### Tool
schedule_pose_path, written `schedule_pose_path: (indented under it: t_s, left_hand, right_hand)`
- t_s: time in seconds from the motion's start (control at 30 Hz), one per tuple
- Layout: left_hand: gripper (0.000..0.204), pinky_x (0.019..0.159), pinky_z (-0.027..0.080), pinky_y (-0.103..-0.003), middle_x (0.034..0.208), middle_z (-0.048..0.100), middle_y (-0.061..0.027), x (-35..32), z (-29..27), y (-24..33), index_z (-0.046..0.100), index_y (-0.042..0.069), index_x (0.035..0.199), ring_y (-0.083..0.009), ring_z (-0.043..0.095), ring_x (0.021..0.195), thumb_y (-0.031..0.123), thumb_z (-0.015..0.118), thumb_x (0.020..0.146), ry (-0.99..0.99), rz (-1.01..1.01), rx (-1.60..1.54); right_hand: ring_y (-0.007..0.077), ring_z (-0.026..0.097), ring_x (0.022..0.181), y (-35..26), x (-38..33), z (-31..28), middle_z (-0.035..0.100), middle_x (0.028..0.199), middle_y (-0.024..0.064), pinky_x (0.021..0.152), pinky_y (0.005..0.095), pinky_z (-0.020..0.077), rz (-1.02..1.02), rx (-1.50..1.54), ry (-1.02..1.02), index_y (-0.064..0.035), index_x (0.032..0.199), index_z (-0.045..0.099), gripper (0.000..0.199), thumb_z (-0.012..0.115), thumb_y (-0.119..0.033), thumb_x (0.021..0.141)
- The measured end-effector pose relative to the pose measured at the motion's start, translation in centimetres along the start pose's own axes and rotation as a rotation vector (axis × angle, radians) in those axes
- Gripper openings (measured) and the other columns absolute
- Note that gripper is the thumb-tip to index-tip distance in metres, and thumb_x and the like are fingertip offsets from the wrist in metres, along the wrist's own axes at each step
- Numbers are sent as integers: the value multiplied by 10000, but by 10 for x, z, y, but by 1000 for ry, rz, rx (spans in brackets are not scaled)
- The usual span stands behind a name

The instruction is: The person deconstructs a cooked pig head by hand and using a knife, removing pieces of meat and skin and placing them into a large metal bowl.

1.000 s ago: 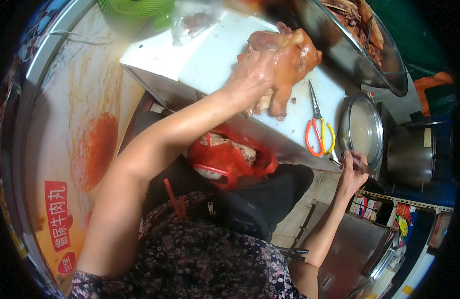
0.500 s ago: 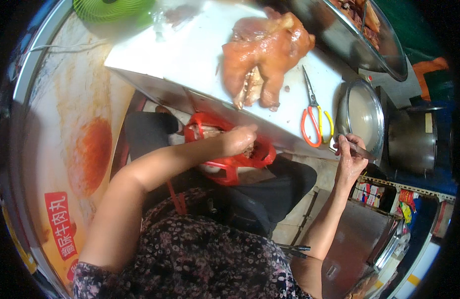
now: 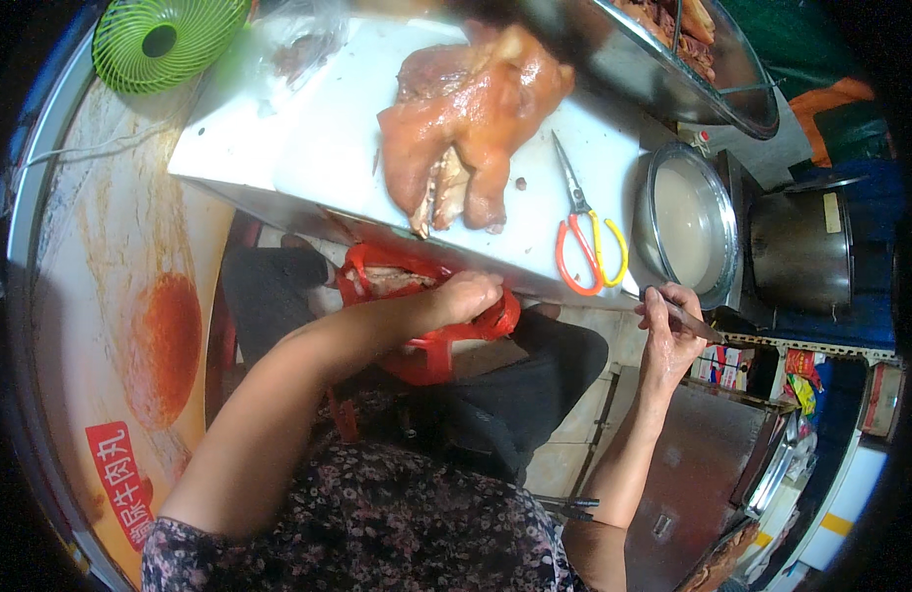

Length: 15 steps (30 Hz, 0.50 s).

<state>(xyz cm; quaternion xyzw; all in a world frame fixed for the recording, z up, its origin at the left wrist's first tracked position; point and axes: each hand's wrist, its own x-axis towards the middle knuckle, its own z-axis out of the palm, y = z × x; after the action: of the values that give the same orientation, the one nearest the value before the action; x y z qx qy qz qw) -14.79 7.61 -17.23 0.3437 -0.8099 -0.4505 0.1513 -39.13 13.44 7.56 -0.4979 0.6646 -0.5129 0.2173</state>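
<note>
My right hand grips a small knife, its blade pointing right, below a steel bowl. My left hand is closed over a red plastic bag between my knees; whatever its fingers hold is hidden. Pale bones or meat scraps show in the bag's mouth. Beyond, a large glossy brown piece of cooked meat, like part of a pig's head with a row of teeth, lies on the white board. Scissors with one red and one yellow handle rest to its right.
The steel bowl of cloudy liquid stands right of the board. A large metal basin with more meat is behind it, and a dark pot farther right. A green fan and clear plastic bag sit far left.
The view has shifted, so the board and the things on it appear farther left and lower. My left hand stays at the red bag, and the knife remains in my right.
</note>
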Motion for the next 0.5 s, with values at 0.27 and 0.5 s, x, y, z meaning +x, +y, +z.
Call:
schedule_pose_path:
  t_s: [0.27,0.5]
  left_hand:
    - [241,847,511,-517,1016,610,-214,-20,-20,35,563,-10,1048,-423,632,962,211,479,1000,151,2,74]
    - [279,850,530,-456,1119,623,-237,-39,-73,128,568,-79,1140,-417,623,983,117,564,941,258,353,90]
  right_hand:
    - [133,678,701,-8,0,10,647,968,74,572,245,532,-1,51,-12,27,950,651,129,755,-33,903]
    - [132,660,707,-13,-4,18,634,994,86,589,245,531,-15,92,-36,36,933,646,122,749,-25,907]
